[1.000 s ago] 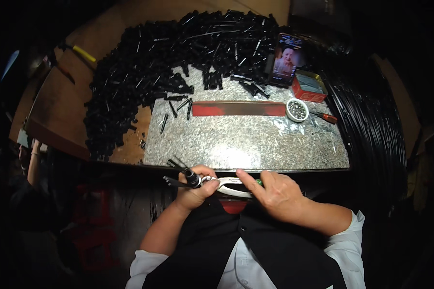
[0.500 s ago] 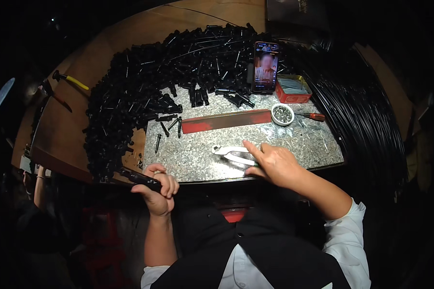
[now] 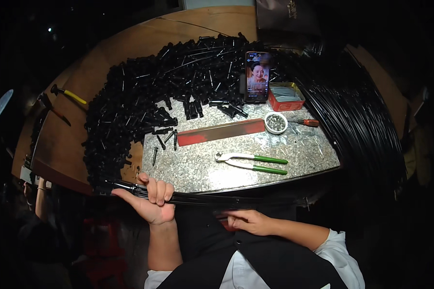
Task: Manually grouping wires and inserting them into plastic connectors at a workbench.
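dim, dark fisheye-bent edges

One pair of green-handled pliers [image 3: 251, 163], one phone [image 3: 257, 76], one red tin [image 3: 285, 97], one white bowl [image 3: 276, 123], two screwdrivers [image 3: 305, 123].

The person wears a white shirt with short sleeves, the cuffs ending above the elbows, so both forearms are bare. Over the shirt sits a black sleeveless vest or apron whose front narrows to a V at the chest, with the white shirt showing between its edges. The left hand [image 3: 152, 204] and right hand [image 3: 250, 222] carry no gloves, and no rings or watch can be made out.
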A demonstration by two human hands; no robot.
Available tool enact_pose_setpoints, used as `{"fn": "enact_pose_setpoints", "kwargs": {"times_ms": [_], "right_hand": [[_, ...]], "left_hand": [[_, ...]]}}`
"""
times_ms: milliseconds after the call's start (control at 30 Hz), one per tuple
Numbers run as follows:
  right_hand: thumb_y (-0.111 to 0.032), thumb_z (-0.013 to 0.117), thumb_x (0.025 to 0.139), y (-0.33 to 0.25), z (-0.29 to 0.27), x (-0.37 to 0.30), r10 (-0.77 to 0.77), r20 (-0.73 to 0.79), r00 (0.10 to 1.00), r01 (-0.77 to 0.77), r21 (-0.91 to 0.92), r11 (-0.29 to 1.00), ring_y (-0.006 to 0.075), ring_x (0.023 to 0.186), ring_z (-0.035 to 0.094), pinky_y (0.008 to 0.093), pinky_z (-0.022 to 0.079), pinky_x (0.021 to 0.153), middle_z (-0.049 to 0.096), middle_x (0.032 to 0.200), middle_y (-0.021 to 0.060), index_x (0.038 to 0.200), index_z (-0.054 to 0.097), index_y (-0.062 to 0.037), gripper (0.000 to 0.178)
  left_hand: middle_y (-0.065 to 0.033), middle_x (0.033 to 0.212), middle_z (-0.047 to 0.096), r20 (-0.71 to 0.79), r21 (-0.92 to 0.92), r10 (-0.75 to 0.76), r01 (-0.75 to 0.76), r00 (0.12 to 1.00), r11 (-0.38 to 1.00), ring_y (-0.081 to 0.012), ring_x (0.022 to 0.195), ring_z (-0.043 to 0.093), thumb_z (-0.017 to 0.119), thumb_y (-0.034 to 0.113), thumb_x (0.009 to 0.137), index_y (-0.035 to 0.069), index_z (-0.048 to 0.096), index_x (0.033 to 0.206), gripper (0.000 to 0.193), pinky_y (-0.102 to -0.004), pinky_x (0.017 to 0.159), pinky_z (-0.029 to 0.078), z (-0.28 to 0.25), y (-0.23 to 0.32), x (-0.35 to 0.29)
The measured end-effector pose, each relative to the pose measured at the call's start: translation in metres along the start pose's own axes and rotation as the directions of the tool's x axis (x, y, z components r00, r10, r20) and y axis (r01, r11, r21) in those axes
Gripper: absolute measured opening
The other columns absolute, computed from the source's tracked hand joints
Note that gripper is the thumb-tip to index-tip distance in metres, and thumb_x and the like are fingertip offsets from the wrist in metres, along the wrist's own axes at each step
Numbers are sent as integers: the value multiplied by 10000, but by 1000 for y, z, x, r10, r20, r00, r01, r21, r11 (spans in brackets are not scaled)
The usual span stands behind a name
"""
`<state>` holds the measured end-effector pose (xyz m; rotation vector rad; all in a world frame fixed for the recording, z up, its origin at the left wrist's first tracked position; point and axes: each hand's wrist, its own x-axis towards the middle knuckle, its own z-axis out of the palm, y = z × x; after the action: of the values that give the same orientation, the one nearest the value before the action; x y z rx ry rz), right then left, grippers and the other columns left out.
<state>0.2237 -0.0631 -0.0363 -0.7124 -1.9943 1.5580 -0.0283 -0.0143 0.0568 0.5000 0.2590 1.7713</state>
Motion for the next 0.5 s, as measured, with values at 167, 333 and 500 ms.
{"fn": "enact_pose_setpoints", "kwargs": {"times_ms": [167,333,500], "right_hand": [[-331,635,850,-47,-21,4,-139,-221,965,223,423,878,111,852,521,267,428,808,446,1078,96,1442,117,-79,825],[-604,478,837,-113,-85,-8,-532,-389,752,519,-148,842,187,723,578,272,480,623,503,971,188,934,641,0,634],[-479,554,846,-169,-126,-15,-559,-364,745,484,-282,829,205,641,579,284,467,568,577,760,145,733,673,11,517]], "left_hand": [[44,439,256,-55,-168,-85,75,995,983,-73,377,233,335,803,738,97,547,804,740,-214,402,222,17,-1,-12],[-167,1036,586,-48,-105,-465,459,884,882,-328,1089,487,188,860,696,57,550,1091,965,-518,962,332,31,-40,-54],[-205,1205,526,299,542,-895,713,331,445,-279,1161,486,163,748,783,-71,429,1263,986,-376,969,385,5,-53,-80]]}}
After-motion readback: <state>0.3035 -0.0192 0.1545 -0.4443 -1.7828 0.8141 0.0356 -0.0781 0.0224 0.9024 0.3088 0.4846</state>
